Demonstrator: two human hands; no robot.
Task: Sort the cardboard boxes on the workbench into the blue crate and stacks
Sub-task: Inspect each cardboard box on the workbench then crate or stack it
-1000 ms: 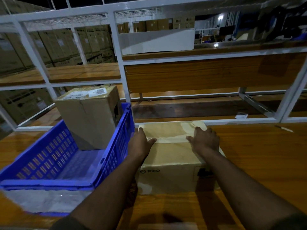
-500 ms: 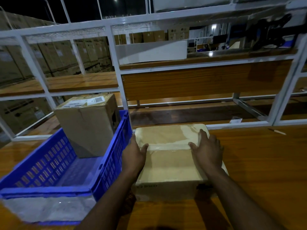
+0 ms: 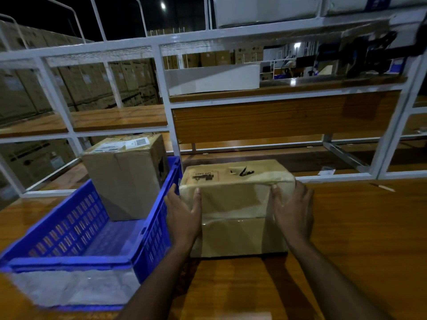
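A warehouse or packing area, dimly lit. Tall stacks of large brown cardboard cartons (image 3: 76, 88) fill the background behind a white-painted metal rack frame (image 3: 161, 93) with orange-brown wooden shelves (image 3: 117, 117). A perforated blue plastic crate (image 3: 69, 227) sits on the varnished wooden workbench (image 3: 358, 227).

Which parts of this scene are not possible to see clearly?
Head view only:
- Box underside and far face: hidden by the box itself.
- Print on its top: too small and dim.
- Crate floor behind the inner box: hidden by it.
- Left hand and right hand palms: turned away.
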